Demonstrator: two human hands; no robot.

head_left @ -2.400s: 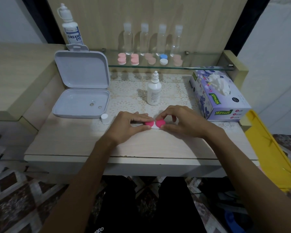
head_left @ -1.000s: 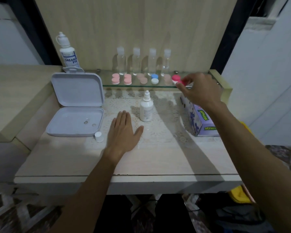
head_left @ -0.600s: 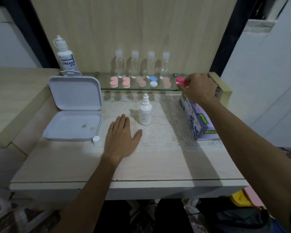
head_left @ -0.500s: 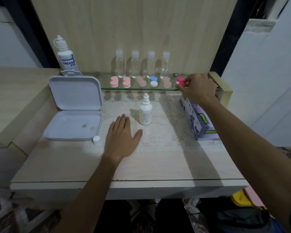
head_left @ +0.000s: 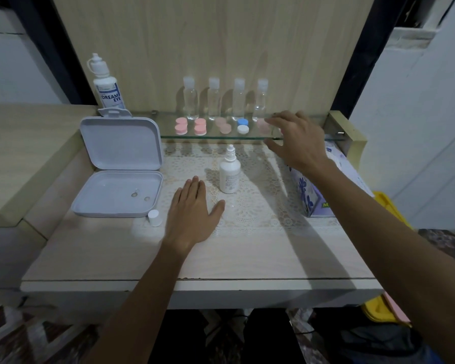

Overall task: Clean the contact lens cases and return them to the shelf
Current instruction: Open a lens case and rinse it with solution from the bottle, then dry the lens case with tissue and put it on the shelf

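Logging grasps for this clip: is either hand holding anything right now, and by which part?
Nothing is held. The left hand rests flat on the table; the right hand hangs open by the glass shelf.

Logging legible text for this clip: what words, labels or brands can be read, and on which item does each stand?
"DREAM EYE": on the label of the large solution bottle at the shelf's left end.
"M": one green letter on the tissue box; the forearm hides the rest.
Small dropper bottle: its label carries print too small to read.
Four clear bottles and the lens cases on the shelf: no text visible.
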